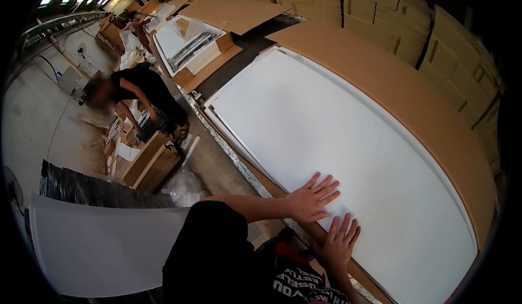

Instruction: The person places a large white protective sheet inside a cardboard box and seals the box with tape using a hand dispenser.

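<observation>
From my seat at the remote feed I count two hands of the wearer, both flat on one large white foam sheet point(326, 135). The left hand point(311, 199) lies at about 6 o'clock in the view, palm down, fingers spread and pointing toward 2 o'clock, pinching nothing. The right hand point(340, 242) sits just beside it, toward 5 o'clock, also palm down with fingers spread on the sheet's near edge. The two hands are close but not touching.

The white foam sheet fills the centre and runs from 11 o'clock down to 4 o'clock. It rests on one broad brown cardboard sheet point(413, 97), whose bare margin shows along the sheet's far side from 12 to 4 o'clock. Thinner white layers peek out under its left edge; how many I cannot tell.

At 1 to 3 o'clock stand stacks of flat cardboard boxes point(380, 10), too many to count surely. At 11 o'clock one open carton point(196, 48) holds white packing. At 9 o'clock one other person point(144, 92) in a black shirt bends over small cartons on the concrete floor point(32, 114). At 7 o'clock I see one curved white panel point(103, 244), standing apart from the hands.
</observation>
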`<action>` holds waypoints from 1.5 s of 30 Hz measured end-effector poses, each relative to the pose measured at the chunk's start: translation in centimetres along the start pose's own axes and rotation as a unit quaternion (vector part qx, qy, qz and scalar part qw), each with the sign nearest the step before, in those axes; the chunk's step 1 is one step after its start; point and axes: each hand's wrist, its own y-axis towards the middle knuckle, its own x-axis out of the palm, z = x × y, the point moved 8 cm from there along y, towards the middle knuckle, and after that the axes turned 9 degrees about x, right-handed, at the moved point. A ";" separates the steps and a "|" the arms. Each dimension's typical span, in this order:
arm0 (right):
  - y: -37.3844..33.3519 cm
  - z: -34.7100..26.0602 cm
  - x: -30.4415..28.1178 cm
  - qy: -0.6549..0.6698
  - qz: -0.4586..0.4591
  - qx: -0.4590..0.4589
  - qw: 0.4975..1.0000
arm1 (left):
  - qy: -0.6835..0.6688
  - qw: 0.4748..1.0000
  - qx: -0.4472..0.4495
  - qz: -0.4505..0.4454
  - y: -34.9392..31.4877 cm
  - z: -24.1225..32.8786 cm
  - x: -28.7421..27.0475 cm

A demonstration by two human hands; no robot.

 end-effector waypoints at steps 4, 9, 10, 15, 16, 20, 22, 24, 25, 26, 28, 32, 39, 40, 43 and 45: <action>0.2 -0.2 -0.1 0.010 0.004 -0.005 1.000 | -0.064 0.993 0.008 0.095 -1.4 0.9 -1.2; -0.1 0.6 1.4 -0.015 -0.071 0.022 0.997 | -0.038 0.960 -0.242 -0.140 -10.9 -10.2 -3.8; -0.1 0.5 1.1 -0.018 -0.088 0.023 0.996 | 0.149 0.961 -0.192 0.133 -16.5 -14.0 -5.2; -0.5 0.1 -0.5 -0.014 -0.046 -0.006 0.999 | 0.169 0.929 -0.301 0.135 -25.0 -27.0 -13.1; -0.5 0.2 -0.7 -0.007 -0.028 -0.016 0.999 | 0.170 0.933 -0.309 0.075 -24.9 -27.7 -12.6; -0.2 1.4 1.1 -0.032 -0.056 -0.013 0.998 | 0.109 0.935 -0.335 0.053 -23.7 -30.8 -8.8; 0.1 1.1 0.8 -0.025 -0.055 -0.015 0.998 | 0.101 0.932 -0.348 0.005 -23.7 -30.8 -8.5; -0.2 0.9 1.2 -0.036 -0.048 -0.013 0.998 | 0.098 0.935 -0.342 0.007 -24.2 -30.7 -8.9; -0.4 0.6 1.4 -0.060 -0.014 -0.024 0.998 | 0.113 0.941 -0.318 0.029 -23.1 -31.2 -9.3; -0.4 0.4 0.5 -0.037 -0.008 -0.014 0.999 | 0.136 0.944 -0.294 0.058 -22.2 -31.9 -9.5; -1.0 2.5 2.5 -0.033 -0.019 0.030 0.999 | 0.149 0.954 -0.235 0.109 -21.7 -31.8 -9.0; -1.5 4.4 2.0 -0.028 -0.263 0.120 0.957 | 0.056 0.985 0.035 0.160 -8.7 -13.9 -6.0; -3.9 6.2 0.0 0.072 -0.079 0.022 0.994 | 0.102 0.985 0.100 -0.095 3.3 10.6 4.2; -5.5 6.8 0.1 0.128 -0.007 0.019 0.992 | 0.067 0.990 0.075 -0.095 3.1 10.6 4.7; -13.3 14.9 -2.3 0.154 0.205 0.042 0.966 | 0.085 0.985 0.107 -0.105 2.9 11.0 6.3; -20.5 23.6 -4.6 0.018 0.129 0.208 0.969 | 0.109 0.979 0.135 -0.103 1.8 10.2 5.9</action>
